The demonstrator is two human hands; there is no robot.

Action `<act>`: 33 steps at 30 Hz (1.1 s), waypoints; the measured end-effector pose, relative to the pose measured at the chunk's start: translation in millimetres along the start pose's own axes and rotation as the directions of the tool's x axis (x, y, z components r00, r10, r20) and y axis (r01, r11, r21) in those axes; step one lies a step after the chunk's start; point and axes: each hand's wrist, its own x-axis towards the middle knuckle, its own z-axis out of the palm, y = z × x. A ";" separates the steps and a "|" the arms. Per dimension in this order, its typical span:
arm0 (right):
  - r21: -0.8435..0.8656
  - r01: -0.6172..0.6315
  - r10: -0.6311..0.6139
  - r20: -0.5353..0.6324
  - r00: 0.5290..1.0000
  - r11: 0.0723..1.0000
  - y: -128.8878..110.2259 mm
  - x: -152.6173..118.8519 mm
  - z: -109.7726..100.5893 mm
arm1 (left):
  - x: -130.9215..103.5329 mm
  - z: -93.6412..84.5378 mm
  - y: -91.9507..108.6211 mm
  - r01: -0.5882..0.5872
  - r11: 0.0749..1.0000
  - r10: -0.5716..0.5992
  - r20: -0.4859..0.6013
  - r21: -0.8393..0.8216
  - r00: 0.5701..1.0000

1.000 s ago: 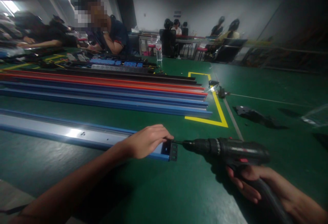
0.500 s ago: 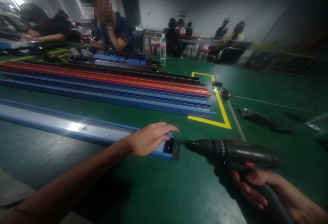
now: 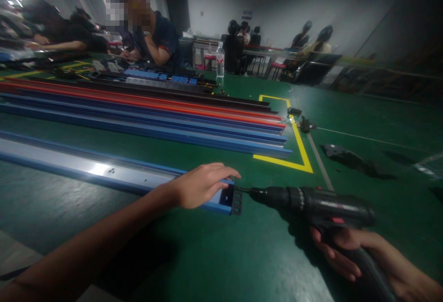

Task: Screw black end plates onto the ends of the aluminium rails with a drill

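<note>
A long blue metal rail [image 3: 128, 176] with a silvery inner face lies across the near part of the table. At its right end sits a black end cap [image 3: 236, 203] with small square openings. My left hand [image 3: 204, 184] lies over the rail close to this end, gripping it, its fingers reaching across the far edge. My right hand [image 3: 341, 251] is wrapped around the handle of a black cordless drill [image 3: 321, 206]. The drill lies level, pointing left, with its thin bit at the far corner of the end cap. The exact contact of the tip is too small to tell.
Behind the rail lie several blue rails [image 3: 207, 136] and red rails [image 3: 194, 108], parallel to it. Yellow tape [image 3: 304, 154] marks their right side. Small black parts [image 3: 305, 124], a dark piece [image 3: 349, 160] and a water bottle [image 3: 220, 62] stand farther off. A person [image 3: 159, 39] sits opposite.
</note>
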 end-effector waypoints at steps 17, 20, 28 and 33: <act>0.030 0.126 -0.128 0.061 0.990 0.992 15.0 6.5 -9.5 | 6.2 -3.9 9.9 0.209 0.958 -0.215 0.007 0.197 0.977; 0.025 0.128 -0.129 0.057 0.990 0.991 14.5 6.0 -8.5 | 7.2 -5.2 11.4 0.231 0.942 -0.250 0.049 0.245 0.967; 0.030 0.114 -0.115 0.042 0.992 0.993 14.1 5.9 -6.4 | 6.4 -6.8 10.1 0.257 0.942 -0.281 0.087 0.215 0.956; 0.032 0.114 -0.115 0.038 0.993 0.993 15.0 7.8 -7.4 | 7.9 -7.6 11.2 0.240 0.952 -0.261 0.097 0.190 0.960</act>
